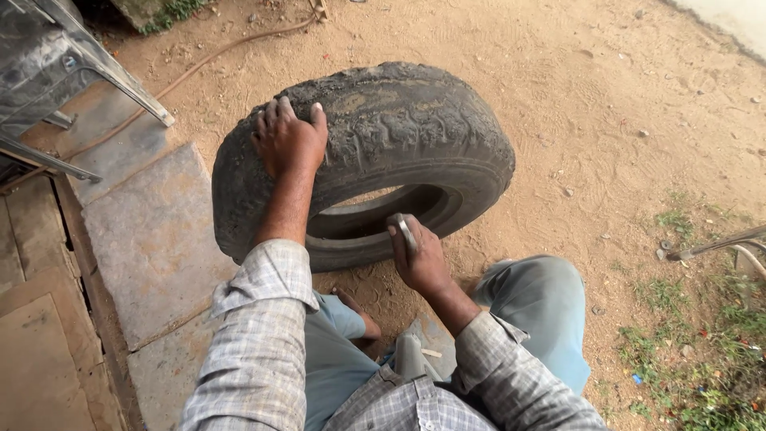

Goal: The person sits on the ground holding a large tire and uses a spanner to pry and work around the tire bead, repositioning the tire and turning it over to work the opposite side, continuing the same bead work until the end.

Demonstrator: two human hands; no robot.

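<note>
Both hands [289, 142] [416, 257] on upright tyre [415, 136], bare dirt [606, 104] beyond

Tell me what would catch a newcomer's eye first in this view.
A big, worn black rubber tyre stands tilted on the sandy ground at the centre. The left hand lies flat on its tread, while the right hand grips a small grey metal tool at the tyre's inner rim. Grey stone slabs lie to the left.

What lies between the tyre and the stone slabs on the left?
Nothing: in the head view the tyre, steadied by the left hand, rests its left edge right against the stone slabs, with no gap showing.
</note>
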